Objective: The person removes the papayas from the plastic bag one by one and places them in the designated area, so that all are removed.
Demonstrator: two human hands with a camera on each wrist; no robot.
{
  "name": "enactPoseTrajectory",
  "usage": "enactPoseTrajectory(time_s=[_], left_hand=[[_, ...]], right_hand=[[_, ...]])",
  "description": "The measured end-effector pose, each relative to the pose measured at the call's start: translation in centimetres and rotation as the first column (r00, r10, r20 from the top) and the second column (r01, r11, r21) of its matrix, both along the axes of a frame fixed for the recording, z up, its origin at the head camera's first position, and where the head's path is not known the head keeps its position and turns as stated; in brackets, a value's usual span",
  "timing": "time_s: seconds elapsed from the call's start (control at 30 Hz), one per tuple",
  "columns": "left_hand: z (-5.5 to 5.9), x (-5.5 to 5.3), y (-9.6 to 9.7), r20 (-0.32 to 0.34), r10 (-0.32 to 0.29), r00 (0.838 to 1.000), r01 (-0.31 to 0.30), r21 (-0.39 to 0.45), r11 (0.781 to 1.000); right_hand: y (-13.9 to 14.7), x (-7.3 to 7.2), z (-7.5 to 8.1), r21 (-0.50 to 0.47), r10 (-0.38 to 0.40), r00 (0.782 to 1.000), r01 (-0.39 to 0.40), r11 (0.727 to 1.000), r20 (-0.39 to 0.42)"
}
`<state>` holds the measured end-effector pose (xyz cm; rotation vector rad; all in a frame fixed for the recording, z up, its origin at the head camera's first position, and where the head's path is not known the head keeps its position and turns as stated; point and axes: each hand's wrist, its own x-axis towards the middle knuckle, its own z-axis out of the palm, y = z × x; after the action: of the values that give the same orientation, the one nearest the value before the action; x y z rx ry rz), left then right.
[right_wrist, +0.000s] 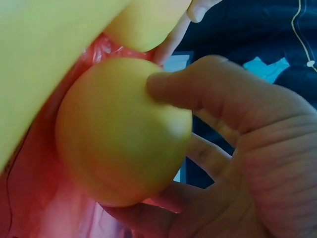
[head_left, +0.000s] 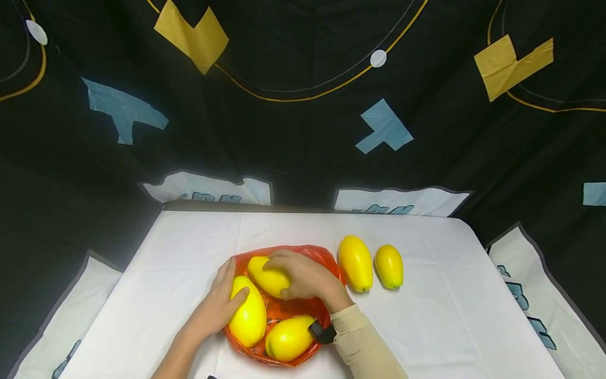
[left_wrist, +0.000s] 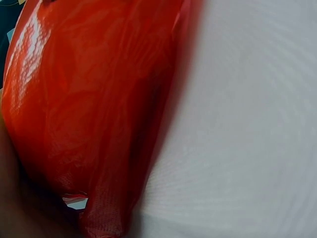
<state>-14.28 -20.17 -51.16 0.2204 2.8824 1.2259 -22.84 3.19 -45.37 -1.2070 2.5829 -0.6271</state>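
A red plastic bag (head_left: 276, 310) lies spread on the table with three yellow papayas in it. My right hand (head_left: 303, 273) grips the upper papaya (head_left: 265, 276); in the right wrist view, the thumb presses on this papaya (right_wrist: 124, 134) and the fingers curl round its far side. My left hand (head_left: 220, 302) holds the bag's left side, thumb over the edge against the left papaya (head_left: 249, 316). Below my right wrist lies the third papaya (head_left: 290, 339), partly covered by a black wrist strap. The bag's outer side (left_wrist: 89, 99) fills much of the left wrist view.
Two more papayas, a larger one (head_left: 355, 263) and a smaller one (head_left: 389, 267), lie just right of the bag. A white cloth covers the table (head_left: 450, 316). Behind it hangs a black patterned curtain (head_left: 293, 142).
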Motion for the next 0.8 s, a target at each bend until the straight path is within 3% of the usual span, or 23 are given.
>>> enactPoseTrajectory(time_s=[0.17,0.47,0.8], left_hand=[[0.2,0.1,0.0,0.009,-0.006,1.0,0.006,0.01,1.0],[0.2,0.1,0.0,0.006,-0.003,1.0,0.003,0.008,1.0],[0.4,0.2,0.0,0.014,0.0,1.0,0.0,0.015,1.0]], right_hand=[[0.2,-0.3,-0.5,-0.015,0.005,0.999,-0.004,1.0,0.041],[0.6,-0.3,-0.7,-0.042,0.052,0.999,-0.051,0.998,0.013],[1.1,0.4,-0.4,-0.064,0.01,1.0,-0.009,0.998,0.01]])
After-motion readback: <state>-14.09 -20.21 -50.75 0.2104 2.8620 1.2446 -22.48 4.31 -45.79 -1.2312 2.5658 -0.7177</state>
